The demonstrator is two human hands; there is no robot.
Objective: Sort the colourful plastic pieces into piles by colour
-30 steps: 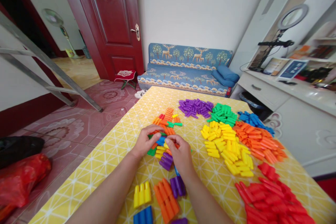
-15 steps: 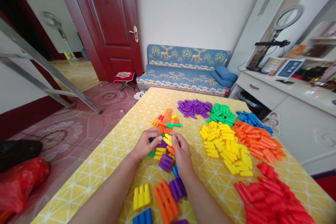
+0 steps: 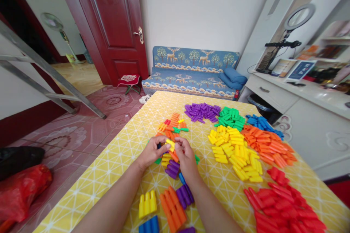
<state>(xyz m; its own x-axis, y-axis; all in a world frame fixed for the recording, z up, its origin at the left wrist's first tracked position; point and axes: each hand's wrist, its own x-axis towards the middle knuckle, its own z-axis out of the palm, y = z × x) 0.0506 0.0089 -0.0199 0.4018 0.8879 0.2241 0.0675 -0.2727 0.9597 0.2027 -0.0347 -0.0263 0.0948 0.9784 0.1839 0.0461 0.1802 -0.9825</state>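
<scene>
Hands at work on a table [image 3: 109,185]; clock directions were taken from the yellow piece [image 3: 171,145], with 12 o'clock toward the sofa [image 3: 188,74]. The yellow piece lay between the 2 hands, above several joined pieces. The right hand [image 3: 188,154], on its 4 o'clock side, had thumb and fingers clamped on it. The left hand [image 3: 152,151], on its 8 o'clock side, brought its thumb to the edge of the piece, its fingers curled; whether these gripped it could not be told.

At 12 o'clock, just beyond the hands, lay an orange group [image 3: 172,123] with touches of red, yellow and green. Loose pieces formed 6 piles by colour: purple pile [image 3: 202,112] between 1 and 2 o'clock, green pile [image 3: 232,118] at 2, blue pile [image 3: 264,126] between 2 and 3, yellow pile [image 3: 236,151] at 3, orange pile [image 3: 269,145] at 3 and farther out, red pile [image 3: 287,205] at 4. Nearer the wearer stood a yellow block [image 3: 147,204] at 7 o'clock and an orange block [image 3: 172,207] at 6.
</scene>
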